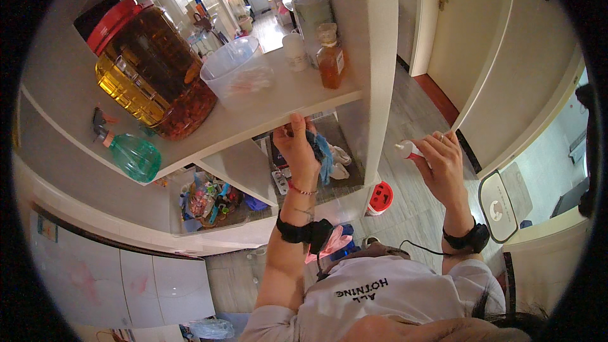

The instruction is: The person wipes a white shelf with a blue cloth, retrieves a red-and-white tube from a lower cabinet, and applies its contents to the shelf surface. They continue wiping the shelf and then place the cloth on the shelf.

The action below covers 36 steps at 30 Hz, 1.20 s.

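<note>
My left hand (298, 149) is raised at the shelf unit, its thumb against the front edge of the white shelf board (259, 135) and its other fingers partly hidden. Just beside it, a blue cloth (325, 157) hangs at the compartment below; whether the hand holds it I cannot tell. My right hand (439, 156) is out over the floor to the right, holding a small white-and-red bottle (409, 149) with a narrow nozzle pointing left. On the board stand a clear plastic tub (235, 73), a white bottle (295, 52) and a square glass bottle of amber liquid (331, 64).
A large red-lidded jar (152, 66) and a green spray bottle (135, 156) stand on the shelf's left. Below, one compartment holds jumbled small items (213, 199). A red-and-white container (380, 198) is on the floor beside the unit. At right are a door (468, 23) and a mat (498, 206).
</note>
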Tool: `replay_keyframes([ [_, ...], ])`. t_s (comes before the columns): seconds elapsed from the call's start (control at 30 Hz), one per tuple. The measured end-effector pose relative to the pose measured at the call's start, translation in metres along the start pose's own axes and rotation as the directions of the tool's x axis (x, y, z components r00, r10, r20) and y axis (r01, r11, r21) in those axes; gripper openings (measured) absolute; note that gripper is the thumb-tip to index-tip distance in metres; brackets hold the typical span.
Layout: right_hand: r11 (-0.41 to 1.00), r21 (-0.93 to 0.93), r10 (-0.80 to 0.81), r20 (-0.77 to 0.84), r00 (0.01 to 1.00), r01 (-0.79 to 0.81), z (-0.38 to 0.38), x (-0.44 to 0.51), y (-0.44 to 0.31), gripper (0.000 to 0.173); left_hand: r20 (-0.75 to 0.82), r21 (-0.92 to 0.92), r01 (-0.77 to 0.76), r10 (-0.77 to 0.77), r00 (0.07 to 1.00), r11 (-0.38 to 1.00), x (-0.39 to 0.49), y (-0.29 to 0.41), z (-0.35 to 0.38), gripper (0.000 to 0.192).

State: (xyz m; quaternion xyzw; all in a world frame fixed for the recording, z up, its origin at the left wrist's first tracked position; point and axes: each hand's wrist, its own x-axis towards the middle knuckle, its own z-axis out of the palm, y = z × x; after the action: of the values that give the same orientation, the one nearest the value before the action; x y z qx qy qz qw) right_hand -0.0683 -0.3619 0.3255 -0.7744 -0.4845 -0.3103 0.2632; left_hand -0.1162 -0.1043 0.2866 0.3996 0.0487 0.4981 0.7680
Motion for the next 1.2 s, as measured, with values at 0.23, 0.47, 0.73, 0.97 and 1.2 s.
replay_keyframes([
  [0.23,1.0,-0.001,-0.019,0.01,1.0,0.019,-0.003,-0.001,-0.017,0.023,0.096,0.092,-0.043,0.034,0.995,0.995,0.0,0.008,-0.003,0.02],
  [0.47,1.0,0.008,-0.018,-0.031,0.999,0.018,-0.011,-0.005,-0.03,0.022,0.072,0.085,0.015,-0.021,0.997,0.996,0.004,0.021,-0.013,0.019],
  [0.73,0.998,-0.057,0.025,0.008,1.0,-0.024,-0.016,-0.018,-0.038,0.024,0.071,0.04,0.02,-0.023,0.997,0.999,0.004,0.02,-0.013,0.019],
  [0.97,0.998,-0.039,0.043,-0.016,0.999,-0.044,-0.021,-0.024,-0.058,0.02,0.111,0.131,0.09,-0.105,0.988,0.987,0.004,0.033,-0.031,0.02],
  [1.2,0.994,-0.009,0.107,-0.004,0.994,-0.107,-0.01,-0.032,-0.066,0.018,0.02,0.108,0.067,-0.07,0.997,0.992,0.011,0.033,-0.038,0.02],
])
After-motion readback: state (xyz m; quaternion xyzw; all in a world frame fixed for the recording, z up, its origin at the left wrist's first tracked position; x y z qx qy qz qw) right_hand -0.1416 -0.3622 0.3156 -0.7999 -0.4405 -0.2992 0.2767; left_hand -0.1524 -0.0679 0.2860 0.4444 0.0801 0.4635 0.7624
